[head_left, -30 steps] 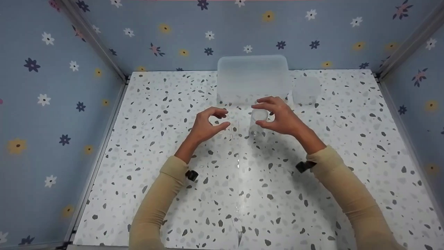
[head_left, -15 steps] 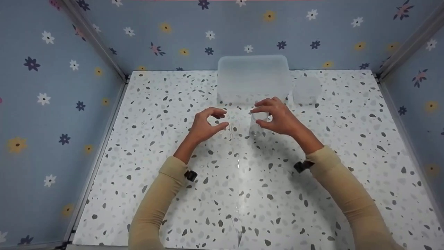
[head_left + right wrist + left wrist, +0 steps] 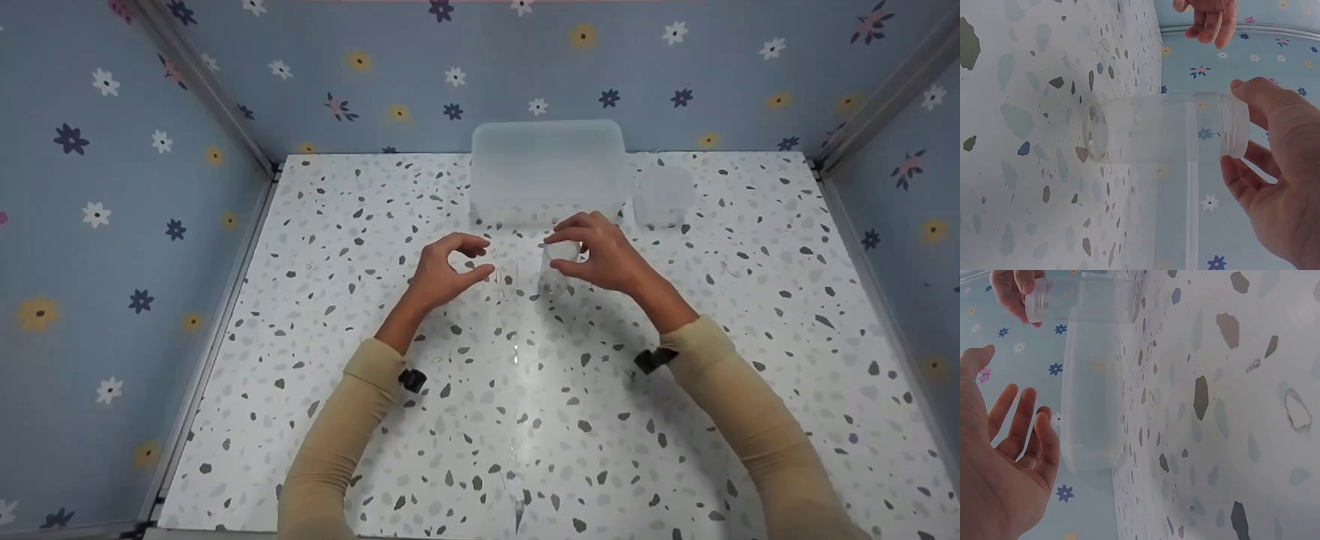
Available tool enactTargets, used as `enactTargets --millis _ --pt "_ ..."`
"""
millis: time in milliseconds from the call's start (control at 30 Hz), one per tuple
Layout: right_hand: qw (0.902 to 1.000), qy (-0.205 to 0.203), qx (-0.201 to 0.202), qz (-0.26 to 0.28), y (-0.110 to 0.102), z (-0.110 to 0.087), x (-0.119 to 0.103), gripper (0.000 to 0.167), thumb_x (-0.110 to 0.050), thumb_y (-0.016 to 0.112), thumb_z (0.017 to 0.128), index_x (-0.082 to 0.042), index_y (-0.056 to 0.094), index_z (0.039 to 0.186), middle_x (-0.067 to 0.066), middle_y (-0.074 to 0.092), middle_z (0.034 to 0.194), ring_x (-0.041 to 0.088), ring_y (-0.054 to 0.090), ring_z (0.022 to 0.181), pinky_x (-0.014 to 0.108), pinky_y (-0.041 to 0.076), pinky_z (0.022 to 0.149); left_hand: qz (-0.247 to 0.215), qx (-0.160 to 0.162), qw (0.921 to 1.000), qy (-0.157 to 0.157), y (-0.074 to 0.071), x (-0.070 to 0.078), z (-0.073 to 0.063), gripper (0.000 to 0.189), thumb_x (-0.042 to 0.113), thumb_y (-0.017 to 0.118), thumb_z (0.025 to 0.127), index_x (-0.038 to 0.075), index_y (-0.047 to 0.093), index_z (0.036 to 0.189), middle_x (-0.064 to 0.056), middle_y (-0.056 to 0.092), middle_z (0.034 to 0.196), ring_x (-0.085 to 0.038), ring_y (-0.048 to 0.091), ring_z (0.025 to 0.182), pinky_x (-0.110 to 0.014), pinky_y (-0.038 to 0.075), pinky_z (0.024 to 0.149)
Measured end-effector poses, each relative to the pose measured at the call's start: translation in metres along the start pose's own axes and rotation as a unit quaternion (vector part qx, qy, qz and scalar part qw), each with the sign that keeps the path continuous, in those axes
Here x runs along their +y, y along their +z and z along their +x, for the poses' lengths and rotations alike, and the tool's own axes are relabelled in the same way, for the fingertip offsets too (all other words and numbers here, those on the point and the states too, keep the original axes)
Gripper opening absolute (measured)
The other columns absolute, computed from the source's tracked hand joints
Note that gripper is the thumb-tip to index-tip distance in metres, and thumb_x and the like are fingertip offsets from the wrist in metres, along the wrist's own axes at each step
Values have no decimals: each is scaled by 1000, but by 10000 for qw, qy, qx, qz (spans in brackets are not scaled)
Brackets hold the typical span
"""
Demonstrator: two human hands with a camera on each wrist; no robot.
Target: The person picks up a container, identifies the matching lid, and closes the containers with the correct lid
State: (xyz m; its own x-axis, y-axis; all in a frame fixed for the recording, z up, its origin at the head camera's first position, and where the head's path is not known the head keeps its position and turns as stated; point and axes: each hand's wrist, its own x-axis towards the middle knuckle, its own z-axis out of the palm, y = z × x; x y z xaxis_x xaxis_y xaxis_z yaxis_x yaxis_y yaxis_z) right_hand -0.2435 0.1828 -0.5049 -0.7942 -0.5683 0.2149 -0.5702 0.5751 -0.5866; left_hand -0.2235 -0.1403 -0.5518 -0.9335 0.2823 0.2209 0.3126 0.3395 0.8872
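A clear cylindrical jar stands upright on the speckled table. My right hand grips its threaded top end, thumb on one side and fingers on the other. Whether a lid covers the mouth, I cannot tell. To the left, my left hand hovers over the table with its fingers loosely curved and nothing between them, apart from the jar. Several thin pale loops lie on the table between the two hands.
Behind the jar, a large frosted plastic box sits against the flowered back wall. A smaller translucent box is right of it. Flowered panels bound the table at the left, right and back.
My right fingers have come slightly lower and closer around the jar's top. The left hand has shifted very little, and the jar stays in place.
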Motion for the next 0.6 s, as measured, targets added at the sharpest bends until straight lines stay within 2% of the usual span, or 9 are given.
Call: enactTargets --millis 233,400,500,600 --pt "9998 -173 47 -100 0 1 0 51 -18 89 98 -8 74 146 26 65 149 47 62 131 58 60 92 27 29 10000 -9 -1 -1 -1 42 17 87 100 2 77 137 -22 78 129 -50 72 123 -72 55 111" --pt "9995 45 -236 -226 3 4 2 62 -22 91 97 -11 68 155 26 62 155 47 61 140 62 59 102 38 40 10000 -42 -1 -1 -3 40 17 88 99 4 77 136 -21 79 130 -51 71 123 -71 55 111" --pt "9988 151 -374 -276 5 4 3 65 -22 90 98 -12 66 157 26 62 155 48 62 140 64 58 105 76 51 9999 -46 -1 -1 -3 41 17 88 99 4 77 136 -20 79 131 -51 71 123 -71 55 111" --pt "9984 207 -448 -266 6 4 3 62 -21 90 98 -12 68 156 26 62 153 46 66 131 62 61 99 74 66 9999 -50 -1 -2 -3 41 16 88 98 4 77 136 -20 79 131 -51 71 123 -71 55 111"
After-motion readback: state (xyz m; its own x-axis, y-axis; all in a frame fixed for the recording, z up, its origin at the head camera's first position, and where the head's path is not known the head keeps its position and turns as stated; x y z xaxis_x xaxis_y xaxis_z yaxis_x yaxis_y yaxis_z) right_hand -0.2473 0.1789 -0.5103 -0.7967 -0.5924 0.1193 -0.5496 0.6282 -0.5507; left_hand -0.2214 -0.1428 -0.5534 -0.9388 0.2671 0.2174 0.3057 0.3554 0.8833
